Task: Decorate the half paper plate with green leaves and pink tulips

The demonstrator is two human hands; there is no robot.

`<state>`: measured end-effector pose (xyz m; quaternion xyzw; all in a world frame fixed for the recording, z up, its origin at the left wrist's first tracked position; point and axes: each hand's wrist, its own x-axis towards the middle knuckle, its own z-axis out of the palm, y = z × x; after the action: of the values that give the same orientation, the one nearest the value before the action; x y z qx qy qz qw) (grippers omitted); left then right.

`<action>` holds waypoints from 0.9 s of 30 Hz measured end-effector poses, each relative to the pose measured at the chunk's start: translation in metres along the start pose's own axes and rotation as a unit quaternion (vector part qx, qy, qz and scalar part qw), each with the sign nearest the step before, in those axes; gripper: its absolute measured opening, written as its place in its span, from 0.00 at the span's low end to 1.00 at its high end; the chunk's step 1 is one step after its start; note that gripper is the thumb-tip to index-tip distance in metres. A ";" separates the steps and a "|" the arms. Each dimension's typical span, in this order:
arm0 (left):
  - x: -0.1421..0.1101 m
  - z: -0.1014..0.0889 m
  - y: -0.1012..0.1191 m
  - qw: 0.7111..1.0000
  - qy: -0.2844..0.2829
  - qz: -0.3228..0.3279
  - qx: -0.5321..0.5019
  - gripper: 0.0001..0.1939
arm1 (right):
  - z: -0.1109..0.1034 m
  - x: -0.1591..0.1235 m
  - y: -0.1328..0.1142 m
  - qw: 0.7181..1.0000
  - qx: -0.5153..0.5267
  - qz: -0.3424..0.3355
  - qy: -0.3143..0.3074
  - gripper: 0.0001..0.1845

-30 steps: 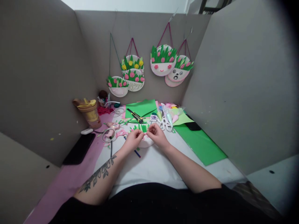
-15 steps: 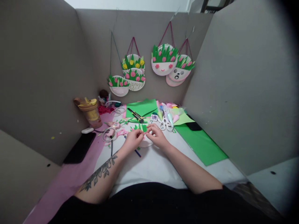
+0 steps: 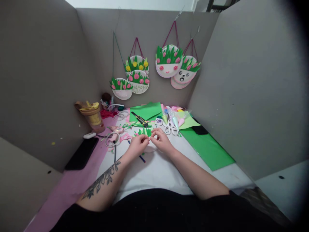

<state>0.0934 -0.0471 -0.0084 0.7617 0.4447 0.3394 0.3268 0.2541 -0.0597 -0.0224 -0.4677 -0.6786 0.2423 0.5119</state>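
head view: two bare hands meet over one white paper plate [image 3: 150, 149], which lies on the surface [image 3: 154, 175]. the left hand [image 3: 139, 144] and the right hand [image 3: 162, 141] both have their fingertips drawn narrow and almost together; i cannot tell whether either closes on a small piece. the work looks part-way along: the plate already bears a row of green leaves [image 3: 145, 132], but the hands hide much of its front, so what is left is hard to judge. by count, at least five decorated plates [image 3: 169, 69] hang on the back panel [image 3: 152, 32]; around the hands are one cutter [image 3: 140, 120], one pair of scissors [image 3: 171, 126], one cup [image 3: 94, 120], at least three filled plastic bags [image 3: 175, 121], at least two green sheets [image 3: 209, 149] and two dark flat devices [image 3: 82, 154]
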 end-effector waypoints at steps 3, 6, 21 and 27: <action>0.000 0.001 -0.001 1.000 -0.002 0.002 -0.011 0.11 | 0.001 0.000 0.002 1.000 -0.004 -0.004 0.009 0.04; 0.000 0.003 -0.004 1.000 -0.003 0.003 -0.018 0.12 | 0.001 0.000 0.003 1.000 -0.005 -0.009 0.020 0.04; 0.000 0.001 -0.003 0.998 0.067 0.009 0.004 0.11 | -0.003 0.002 0.002 0.997 0.045 0.048 0.051 0.08; -0.001 0.003 -0.007 0.999 0.041 0.029 0.011 0.11 | 0.002 0.000 -0.003 0.999 0.052 0.015 0.004 0.08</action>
<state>0.0923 -0.0457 -0.0152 0.7631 0.4395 0.3747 0.2900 0.2515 -0.0603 -0.0206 -0.4513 -0.6564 0.2828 0.5343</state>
